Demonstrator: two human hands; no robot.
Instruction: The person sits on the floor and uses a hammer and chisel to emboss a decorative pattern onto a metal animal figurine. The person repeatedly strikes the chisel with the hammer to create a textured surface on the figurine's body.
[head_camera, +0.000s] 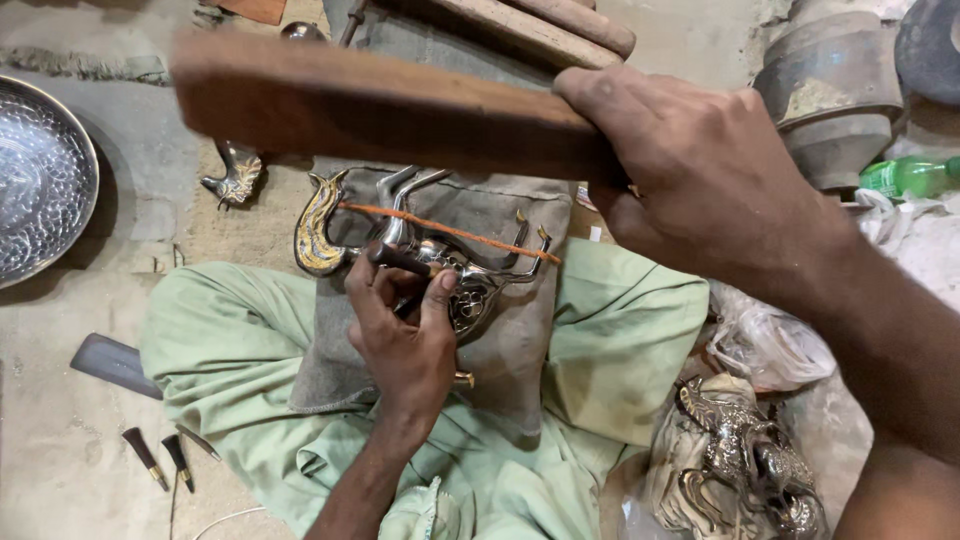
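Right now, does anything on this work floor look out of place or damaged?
Nothing looks damaged. One small silver-and-gold metal bird figure lies alone on the bare floor, apart from the pile of similar figures at lower right.

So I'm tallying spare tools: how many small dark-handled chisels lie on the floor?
2, side by side on the floor at lower left: one chisel and a second chisel just right of it, beside the green cloth. More may be hidden under the cloth.

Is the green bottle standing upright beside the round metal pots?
No, the green bottle lies on its side on the ground, below the stacked metal pots at the right.
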